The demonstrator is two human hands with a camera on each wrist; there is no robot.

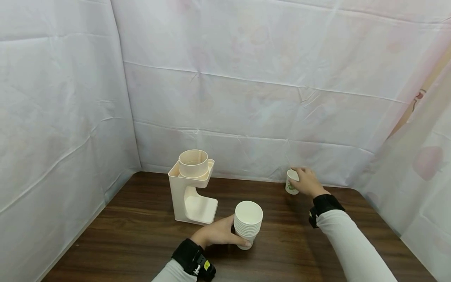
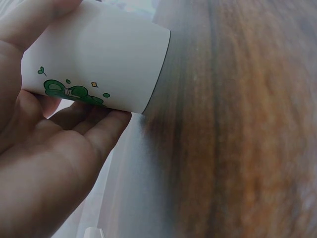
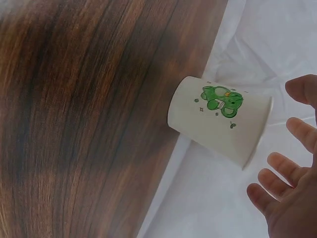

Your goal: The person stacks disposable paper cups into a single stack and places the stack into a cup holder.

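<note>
A stack of white paper cups [image 1: 248, 219] stands near the front middle of the table, and my left hand [image 1: 220, 232] grips its lower part. In the left wrist view, the thumb and fingers wrap around the bottom paper cup [image 2: 109, 54], which bears a green print. Toward the back right is a single paper cup [image 3: 218, 119] with a green cartoon animal, upright on the table. My right hand [image 1: 308, 182] is beside that cup's rim, and in the right wrist view its fingers [image 3: 282, 166] are spread, with a gap between them and the cup.
A cream cup-holder stand [image 1: 179, 199] with a round open cylinder [image 1: 193, 169] on top stands left of the stack. The dark wooden table [image 1: 134, 219] is bordered by white cloth [image 1: 229, 98] at the back and both sides.
</note>
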